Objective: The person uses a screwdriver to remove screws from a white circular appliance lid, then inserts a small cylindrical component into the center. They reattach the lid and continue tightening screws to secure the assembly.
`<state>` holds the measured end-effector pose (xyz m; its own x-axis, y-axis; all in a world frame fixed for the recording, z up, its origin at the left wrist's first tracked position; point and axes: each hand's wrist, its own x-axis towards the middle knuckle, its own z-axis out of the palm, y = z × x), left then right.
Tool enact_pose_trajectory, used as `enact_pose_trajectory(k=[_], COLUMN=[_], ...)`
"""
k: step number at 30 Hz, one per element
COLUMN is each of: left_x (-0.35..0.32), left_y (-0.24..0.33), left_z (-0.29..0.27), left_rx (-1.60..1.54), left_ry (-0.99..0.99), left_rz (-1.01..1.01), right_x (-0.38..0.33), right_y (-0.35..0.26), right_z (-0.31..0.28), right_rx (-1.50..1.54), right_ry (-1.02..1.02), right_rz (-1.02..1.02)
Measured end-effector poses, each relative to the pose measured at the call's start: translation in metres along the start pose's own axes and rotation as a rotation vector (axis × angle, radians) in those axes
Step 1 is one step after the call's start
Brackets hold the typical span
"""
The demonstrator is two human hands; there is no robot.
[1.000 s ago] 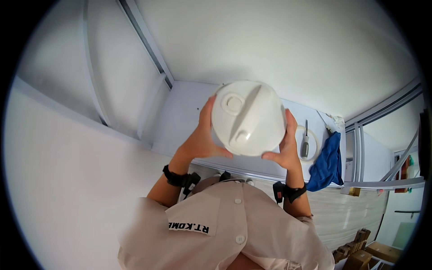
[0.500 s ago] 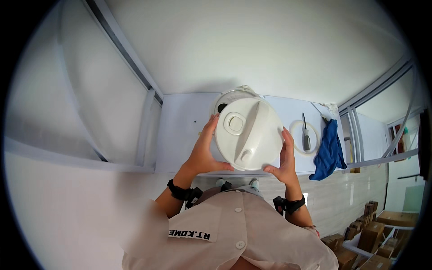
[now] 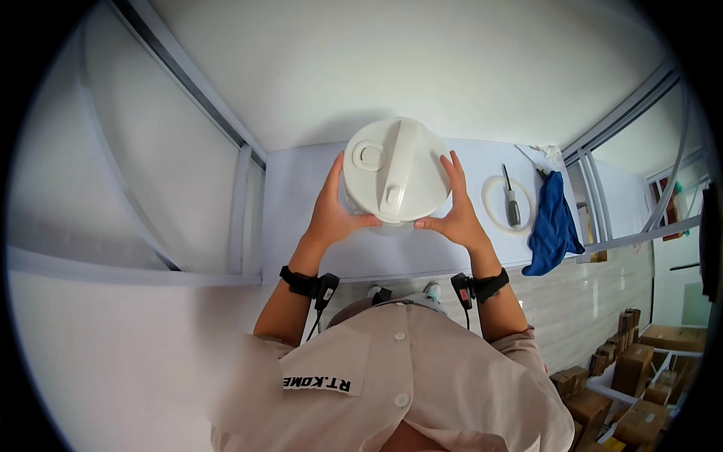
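Note:
A round white lid (image 3: 429, 173) with a raised bar across it and an oval vent piece at its left lies between my two hands. It covers the white appliance base beneath, of which only a little shows under the rim, so I cannot tell whether the two are fully joined. My left hand (image 3: 331, 215) grips the lid's left side, thumb along the near edge. Opposite it, my right hand (image 3: 458, 215) cups the right side with fingers up and thumb at the near rim.
On the white table (image 3: 297, 181), a screwdriver (image 3: 514, 209) with a grey handle lies across a pale ring (image 3: 484, 207). A blue cloth (image 3: 553, 233) hangs over the right front edge, beside a thin metal shaft (image 3: 527, 157). Cardboard boxes (image 3: 633, 371) stand at the lower right.
Both hands have carried the lid away from me and slightly left. It was tilted in front of the base, whose top showed behind it; now it lies flatter over the base.

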<state>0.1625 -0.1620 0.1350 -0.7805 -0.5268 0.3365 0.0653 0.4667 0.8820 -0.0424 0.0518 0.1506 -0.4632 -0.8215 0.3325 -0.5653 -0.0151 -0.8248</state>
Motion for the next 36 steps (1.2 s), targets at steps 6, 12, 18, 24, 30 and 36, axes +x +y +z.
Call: enact_pose_trajectory(k=[6, 12, 18, 24, 30, 36], left_x=[0.003, 0.002, 0.002, 0.003, 0.003, 0.001], left_y=[-0.006, -0.005, -0.028, -0.036, -0.023, -0.021], left_z=[0.004, 0.005, 0.002, 0.009, 0.016, 0.019], left_rx=[-0.083, -0.082, -0.38, -0.427, -0.482, -0.419], left_ry=[0.017, 0.011, 0.032, 0.164, 0.231, 0.264], left_rz=[0.022, 0.011, 0.07, -0.011, -0.077, -0.181], right_x=[0.006, 0.007, 0.004, 0.003, 0.004, 0.005], right_y=[0.005, 0.007, 0.004, 0.0, -0.001, -0.004], right_z=[0.0, -0.005, -0.001, -0.006, -0.008, -0.01], right_rx=[0.049, 0.064, 0.056, 0.03, 0.065, 0.041], right_ry=[-0.01, -0.035, -0.026, -0.072, -0.109, -0.098], right_rz=[0.004, -0.011, -0.035, 0.018, 0.01, 0.004])
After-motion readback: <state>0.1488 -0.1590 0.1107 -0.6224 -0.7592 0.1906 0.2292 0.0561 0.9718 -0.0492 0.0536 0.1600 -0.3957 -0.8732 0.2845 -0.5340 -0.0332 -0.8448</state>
